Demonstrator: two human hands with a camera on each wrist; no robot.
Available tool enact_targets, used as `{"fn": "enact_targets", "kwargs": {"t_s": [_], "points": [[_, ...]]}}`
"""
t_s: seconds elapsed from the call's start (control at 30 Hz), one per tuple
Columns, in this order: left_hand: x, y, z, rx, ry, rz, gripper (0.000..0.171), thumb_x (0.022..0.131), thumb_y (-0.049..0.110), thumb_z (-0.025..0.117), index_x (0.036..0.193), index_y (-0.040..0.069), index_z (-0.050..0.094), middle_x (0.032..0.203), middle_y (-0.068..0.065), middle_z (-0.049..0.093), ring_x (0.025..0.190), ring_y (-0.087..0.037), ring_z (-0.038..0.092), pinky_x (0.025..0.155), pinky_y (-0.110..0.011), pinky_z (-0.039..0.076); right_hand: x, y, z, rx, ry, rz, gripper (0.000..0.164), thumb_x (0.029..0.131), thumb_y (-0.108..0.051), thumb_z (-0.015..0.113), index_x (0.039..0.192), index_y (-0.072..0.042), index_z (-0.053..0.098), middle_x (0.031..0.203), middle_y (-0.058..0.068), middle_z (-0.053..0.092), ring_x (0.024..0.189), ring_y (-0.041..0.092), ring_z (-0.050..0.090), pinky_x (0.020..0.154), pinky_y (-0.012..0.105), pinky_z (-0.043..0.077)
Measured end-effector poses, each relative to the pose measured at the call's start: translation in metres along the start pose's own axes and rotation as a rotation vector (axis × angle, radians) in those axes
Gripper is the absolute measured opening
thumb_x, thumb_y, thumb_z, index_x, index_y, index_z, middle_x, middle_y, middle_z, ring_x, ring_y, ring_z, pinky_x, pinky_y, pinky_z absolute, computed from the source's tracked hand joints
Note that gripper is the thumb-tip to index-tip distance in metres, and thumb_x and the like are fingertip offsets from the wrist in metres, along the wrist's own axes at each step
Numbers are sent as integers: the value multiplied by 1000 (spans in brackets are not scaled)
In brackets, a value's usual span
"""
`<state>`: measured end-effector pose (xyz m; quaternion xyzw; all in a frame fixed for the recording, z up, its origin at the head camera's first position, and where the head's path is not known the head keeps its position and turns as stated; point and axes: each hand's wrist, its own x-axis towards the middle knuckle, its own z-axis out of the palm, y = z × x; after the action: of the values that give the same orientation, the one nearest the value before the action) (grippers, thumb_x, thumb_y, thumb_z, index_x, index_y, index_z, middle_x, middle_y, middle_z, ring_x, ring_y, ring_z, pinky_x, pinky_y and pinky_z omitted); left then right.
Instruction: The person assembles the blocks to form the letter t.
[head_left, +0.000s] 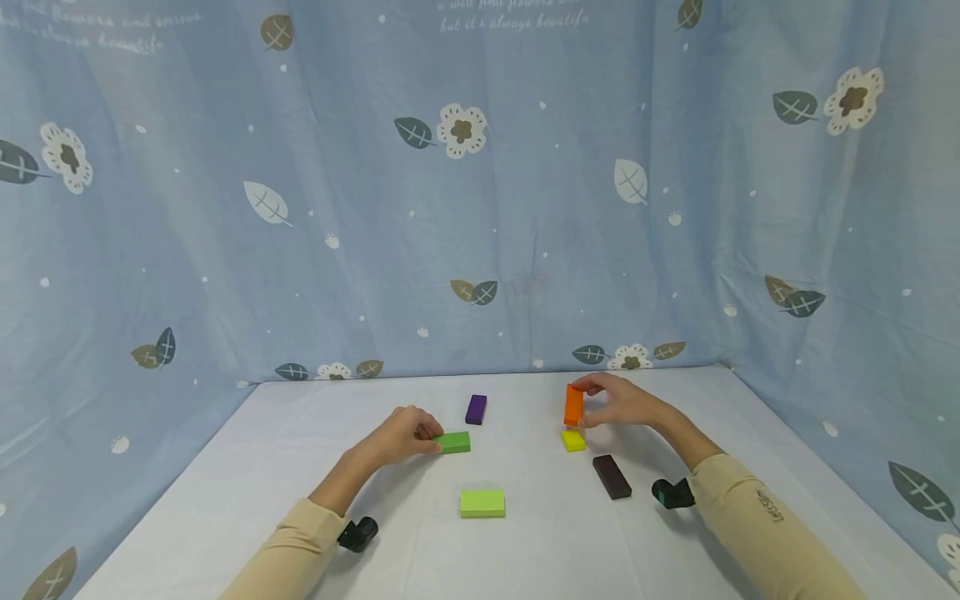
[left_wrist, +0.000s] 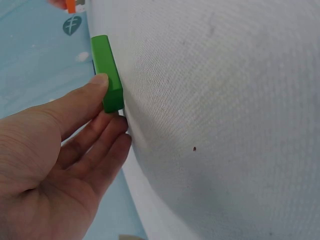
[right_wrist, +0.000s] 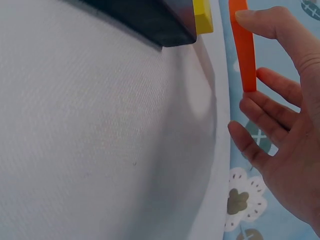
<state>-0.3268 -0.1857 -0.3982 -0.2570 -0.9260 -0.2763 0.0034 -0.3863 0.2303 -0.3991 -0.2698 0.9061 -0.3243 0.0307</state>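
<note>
At the left of the group, my left hand pinches one end of a green block between thumb and fingers, close over the white cloth. In the left wrist view the thumb presses along the side of that green block. My right hand grips an orange block by its ends, thumb at the near end and fingers at the far one. A small yellow block lies just in front of the orange one. The right wrist view shows the orange block held clear of the cloth.
A purple block lies behind and between the hands. Nearer me are a lime block and a dark brown block. The white-covered table ends at a blue patterned curtain at the back and sides.
</note>
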Motion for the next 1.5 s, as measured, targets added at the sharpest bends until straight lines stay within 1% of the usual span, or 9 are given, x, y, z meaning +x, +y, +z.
{"fn": "enact_targets", "kwargs": {"t_s": [0.23, 0.4, 0.57, 0.8, 1.13, 1.23, 1.37, 1.43, 1.5], "points": [[1, -1, -1, 7, 3, -10, 21, 82, 11, 78, 100, 0, 74, 89, -5, 73, 80, -12, 64, 70, -20, 52, 0, -9, -2, 17, -10, -14, 70, 77, -35, 82, 134, -6, 55, 134, 12, 59, 120, 37, 52, 103, 59, 43], [3, -1, -1, 9, 3, -22, 21, 82, 12, 78, 100, 1, 74, 88, -2, 73, 79, -10, 63, 70, -21, 52, 3, -13, -1, 5, -12, -29, 70, 76, -37, 82, 135, -9, 55, 135, 10, 58, 121, 36, 52, 103, 59, 43], [2, -2, -1, 11, 2, -14, 21, 82, 11, 78, 100, 1, 74, 88, -3, 73, 79, -10, 63, 70, -20, 52, 3, -18, 2, 4, -20, -34, 70, 76, -38, 82, 135, -11, 55, 134, 8, 58, 122, 35, 51, 102, 58, 44], [1, -1, 0, 8, 4, -17, 22, 82, 11, 78, 101, 0, 74, 89, -4, 73, 80, -11, 64, 70, -21, 52, 5, -29, 4, 4, -32, -52, 71, 76, -37, 83, 135, -10, 55, 135, 9, 58, 121, 37, 51, 102, 58, 44], [0, 0, 1, 7, 4, -21, 22, 82, 9, 78, 101, -1, 74, 90, -7, 74, 80, -13, 65, 70, -20, 53, 5, -36, 5, 15, -50, -86, 69, 76, -34, 82, 134, -8, 55, 134, 10, 58, 120, 39, 52, 97, 58, 48], [0, 0, 1, 8, 3, -21, 22, 82, 9, 78, 101, -1, 74, 90, -5, 74, 80, -12, 64, 70, -20, 53, 5, -39, 6, 10, -53, -93, 69, 77, -35, 82, 135, -9, 55, 134, 10, 58, 119, 38, 53, 94, 55, 50], [0, -1, 1, 11, 4, -17, 22, 82, 10, 78, 101, 0, 74, 89, -4, 73, 80, -12, 64, 69, -20, 53, 6, -42, 8, 3, -61, -88, 68, 77, -35, 82, 135, -12, 55, 135, 8, 58, 114, 33, 54, 83, 42, 54], [0, -1, 1, 11, 4, -15, 22, 82, 10, 78, 101, 0, 74, 89, -4, 73, 80, -12, 64, 69, -20, 53, 6, -43, 9, 5, -67, -82, 68, 77, -34, 82, 135, -13, 55, 135, 7, 57, 111, 29, 55, 78, 36, 53], [1, -1, 1, 10, 4, -14, 22, 82, 10, 78, 101, 0, 74, 89, -4, 73, 80, -12, 64, 69, -20, 53, 7, -44, 10, -1, -74, -78, 68, 77, -34, 82, 136, -13, 55, 135, 7, 57, 107, 26, 55, 75, 32, 52]]}}
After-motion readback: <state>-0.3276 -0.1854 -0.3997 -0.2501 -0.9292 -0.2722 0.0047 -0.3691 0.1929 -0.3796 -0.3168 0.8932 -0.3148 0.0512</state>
